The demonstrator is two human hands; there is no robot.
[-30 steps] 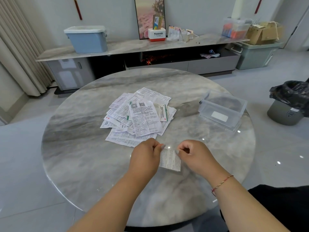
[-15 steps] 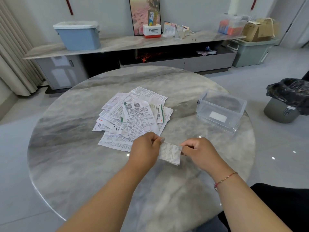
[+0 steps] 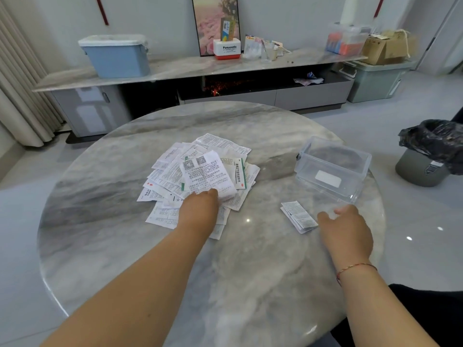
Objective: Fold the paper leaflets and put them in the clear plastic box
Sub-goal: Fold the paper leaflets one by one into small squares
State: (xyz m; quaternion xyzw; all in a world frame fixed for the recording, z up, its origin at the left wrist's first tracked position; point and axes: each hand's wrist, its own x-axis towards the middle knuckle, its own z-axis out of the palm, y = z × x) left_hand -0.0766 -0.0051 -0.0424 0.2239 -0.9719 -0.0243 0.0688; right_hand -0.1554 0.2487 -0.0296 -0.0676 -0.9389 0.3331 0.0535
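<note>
Head: folded leaflet (image 3: 298, 216) between hands.

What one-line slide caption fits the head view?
Left hand takes the top leaflet from the pile; folded leaflet lies by the right hand, outside the box.

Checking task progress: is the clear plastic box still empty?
Empty. Through the clear plastic box only a white label shows. One folded leaflet lies on the table outside it, beside the right hand.
</note>
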